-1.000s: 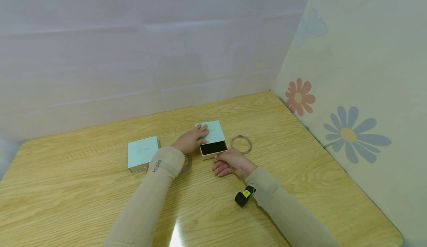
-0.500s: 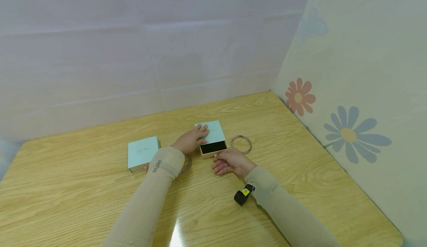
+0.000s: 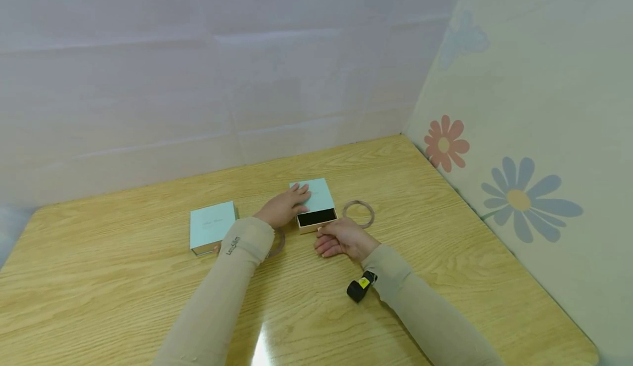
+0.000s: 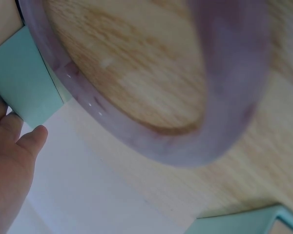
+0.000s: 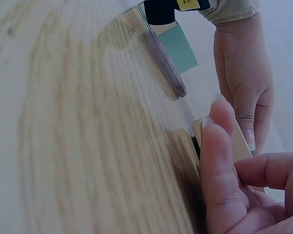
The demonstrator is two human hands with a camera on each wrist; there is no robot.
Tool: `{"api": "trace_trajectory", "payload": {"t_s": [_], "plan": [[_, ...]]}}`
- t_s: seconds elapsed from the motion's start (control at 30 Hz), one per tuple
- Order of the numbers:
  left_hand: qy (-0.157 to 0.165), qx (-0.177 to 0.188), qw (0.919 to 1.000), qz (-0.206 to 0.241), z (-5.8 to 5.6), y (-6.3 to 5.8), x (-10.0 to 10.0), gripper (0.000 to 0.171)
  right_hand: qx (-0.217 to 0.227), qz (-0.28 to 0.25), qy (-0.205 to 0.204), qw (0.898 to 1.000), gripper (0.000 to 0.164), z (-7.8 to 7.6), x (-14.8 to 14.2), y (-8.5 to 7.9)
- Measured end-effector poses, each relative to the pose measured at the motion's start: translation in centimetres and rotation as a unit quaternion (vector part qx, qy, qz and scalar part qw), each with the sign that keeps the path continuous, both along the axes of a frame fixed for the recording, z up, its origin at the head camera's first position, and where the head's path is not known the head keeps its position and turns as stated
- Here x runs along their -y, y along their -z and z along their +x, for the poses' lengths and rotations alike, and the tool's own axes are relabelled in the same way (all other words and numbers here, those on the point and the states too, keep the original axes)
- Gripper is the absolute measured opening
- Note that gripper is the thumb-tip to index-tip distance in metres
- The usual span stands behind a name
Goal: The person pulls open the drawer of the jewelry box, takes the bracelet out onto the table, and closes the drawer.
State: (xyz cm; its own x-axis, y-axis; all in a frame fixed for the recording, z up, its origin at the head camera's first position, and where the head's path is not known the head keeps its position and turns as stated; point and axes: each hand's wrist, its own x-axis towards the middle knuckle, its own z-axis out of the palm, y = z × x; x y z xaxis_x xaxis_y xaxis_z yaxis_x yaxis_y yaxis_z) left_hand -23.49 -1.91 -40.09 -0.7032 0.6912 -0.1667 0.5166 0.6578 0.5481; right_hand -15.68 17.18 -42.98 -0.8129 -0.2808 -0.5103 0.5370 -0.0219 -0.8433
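Observation:
My left hand (image 3: 283, 206) lies with its fingers spread over the top of a pale turquoise drawer box (image 3: 320, 193). Out of the box's near side sticks its drawer (image 3: 304, 229), pulled partly out, with a black interior. My right hand (image 3: 346, 238) touches the drawer's front with its fingertips, its other fingers loosely bent. In the right wrist view these fingers (image 5: 217, 165) overlap the drawer's pale front edge (image 5: 240, 139). A mauve bangle (image 3: 372, 215) lies just right of the box. Another bangle (image 3: 282, 240), large in the left wrist view, is partly hidden by my left wrist.
A second turquoise box (image 3: 212, 224), shut, rests to the left by my left forearm. Everything is on a wood-grain table (image 3: 123, 278). A pale cloth backdrop (image 3: 198, 91) rises behind it, and a flower-patterned panel (image 3: 544, 107) borders the right side.
The drawer's front has slid slightly inward, and my right hand has moved a little with it. My left hand stays in place on the box top.

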Motion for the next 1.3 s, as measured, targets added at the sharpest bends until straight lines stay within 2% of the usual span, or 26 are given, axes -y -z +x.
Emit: {"api": "trace_trajectory", "payload": {"t_s": [1.3], "plan": [[-0.006,0.01,0.9999,-0.001,-0.19,0.35,-0.08,0.056,0.007,-0.004,0.004,1.0,0.028,-0.82,0.21,-0.33]]}}
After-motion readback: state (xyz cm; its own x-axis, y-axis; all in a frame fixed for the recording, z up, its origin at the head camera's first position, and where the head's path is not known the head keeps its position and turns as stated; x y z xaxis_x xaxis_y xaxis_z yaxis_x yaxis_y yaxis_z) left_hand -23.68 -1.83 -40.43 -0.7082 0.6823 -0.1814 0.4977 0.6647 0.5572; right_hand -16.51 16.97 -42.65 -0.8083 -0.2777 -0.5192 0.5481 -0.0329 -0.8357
